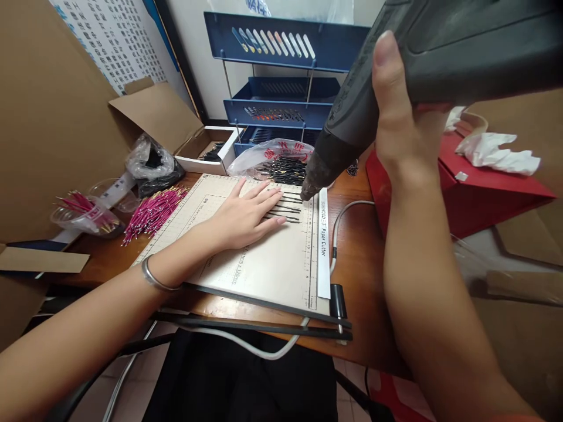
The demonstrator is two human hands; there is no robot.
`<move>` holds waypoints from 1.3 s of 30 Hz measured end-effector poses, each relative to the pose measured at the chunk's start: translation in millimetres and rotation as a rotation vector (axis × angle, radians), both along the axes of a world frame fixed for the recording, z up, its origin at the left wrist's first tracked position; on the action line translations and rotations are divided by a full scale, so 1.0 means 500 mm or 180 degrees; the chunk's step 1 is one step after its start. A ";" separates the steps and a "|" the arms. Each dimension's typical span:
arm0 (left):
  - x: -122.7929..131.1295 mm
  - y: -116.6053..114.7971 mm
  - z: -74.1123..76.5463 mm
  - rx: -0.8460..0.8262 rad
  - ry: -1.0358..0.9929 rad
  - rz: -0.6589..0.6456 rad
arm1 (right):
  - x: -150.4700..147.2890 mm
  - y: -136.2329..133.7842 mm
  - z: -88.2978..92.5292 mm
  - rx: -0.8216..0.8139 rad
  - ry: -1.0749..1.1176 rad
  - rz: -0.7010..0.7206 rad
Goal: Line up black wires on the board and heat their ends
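My left hand (248,214) lies flat with fingers spread on a cream paper cutter board (264,264). Under and beyond its fingertips run several thin black strands (288,211), side by side; their near ends are covered by the hand. My right hand (404,111) grips a large dark grey heat gun (356,111), thumb along its side. The gun's nozzle (310,187) points down at the strands' far ends, close above the board's right edge. Whether it touches them I cannot tell.
Behind the board lie black wire pieces (285,170) in a clear bag, below a blue tray rack (281,111). Magenta wire pieces (153,214) are heaped at left, near a plastic cup (105,223). A red box (440,176) with tissues stands right; a white cable (341,220) runs beside the board.
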State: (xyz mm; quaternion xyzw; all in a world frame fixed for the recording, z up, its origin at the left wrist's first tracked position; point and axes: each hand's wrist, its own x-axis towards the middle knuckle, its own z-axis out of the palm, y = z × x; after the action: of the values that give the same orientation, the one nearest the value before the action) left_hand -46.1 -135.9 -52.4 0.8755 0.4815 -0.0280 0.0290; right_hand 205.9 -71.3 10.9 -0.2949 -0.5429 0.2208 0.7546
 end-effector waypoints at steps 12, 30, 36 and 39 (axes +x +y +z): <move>-0.018 -0.002 0.020 0.0330 -0.0437 -0.0130 | -0.006 0.007 0.007 0.0123 0.0513 0.0056; -0.004 0.056 0.011 -0.0072 -0.0338 -0.0035 | 0.002 0.002 0.000 -0.0008 0.0112 -0.0175; -0.028 0.042 -0.003 -0.0121 -0.0347 -0.0144 | 0.005 0.010 0.003 0.0063 0.0323 0.0002; -0.029 0.037 0.005 0.0002 -0.0488 -0.0210 | -0.002 0.015 0.007 0.0025 0.0646 0.0136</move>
State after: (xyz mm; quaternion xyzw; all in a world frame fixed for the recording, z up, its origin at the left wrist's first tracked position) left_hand -60.5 -117.3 -49.8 0.8905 0.4488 0.0383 0.0646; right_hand 205.0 -63.9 14.5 -0.2564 -0.4707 0.2636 0.8020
